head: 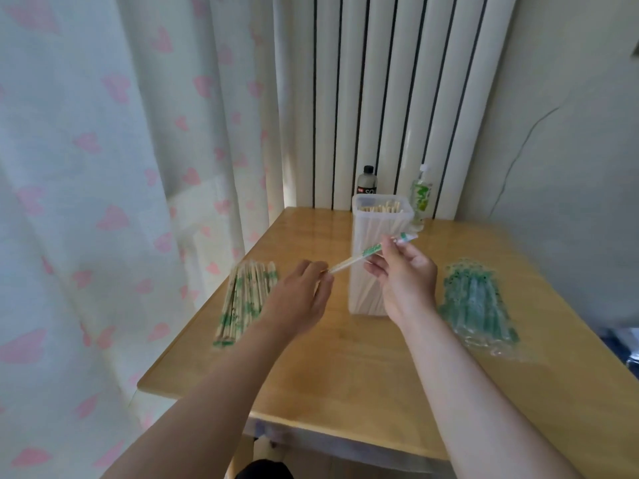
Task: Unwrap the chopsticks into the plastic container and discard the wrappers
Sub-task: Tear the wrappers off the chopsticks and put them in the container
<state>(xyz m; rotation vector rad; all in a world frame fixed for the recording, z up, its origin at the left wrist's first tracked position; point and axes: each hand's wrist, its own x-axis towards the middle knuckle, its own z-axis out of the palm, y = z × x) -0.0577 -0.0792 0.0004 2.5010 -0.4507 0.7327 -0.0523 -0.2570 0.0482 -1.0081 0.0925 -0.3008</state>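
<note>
1. Your light wooden table point(345, 375) with its rounded near edge lies closest, and both your bare forearms reach out over it.
2. Your left hand point(301, 292) pinches the bare wooden tip of one pair of chopsticks point(345, 263) between thumb and fingertips; the other fingers are curled in.
3. Your right hand point(404, 274) has its fingers curled round the clear, green-printed plastic wrapper point(371, 250) that covers the far part of that pair. The pair hangs above the table, in front of the container. The wrapper's print is too blurred to read.
4. Left of your hands, one pile of wrapped chopsticks point(242, 302) lies flat on the table; they are too many and too blurred to count.
5. Right of your hands, one heap of crumpled empty green-printed wrappers point(477, 305) lies on the table, likewise uncountable.
6. Behind your hands stands one tall frosted plastic container point(366, 299), upright and lidless, with bare chopstick ends point(380, 207) showing at its rim.
7. Behind it stand two bottles: a dark bottle with a black cap point(367, 183), whose red-and-white label cannot be read, and a clear bottle with a green label point(421, 198), also illegible.
8. Farthest back are a white ribbed radiator point(380, 98) and a pale curtain with pink hearts point(103, 167).
</note>
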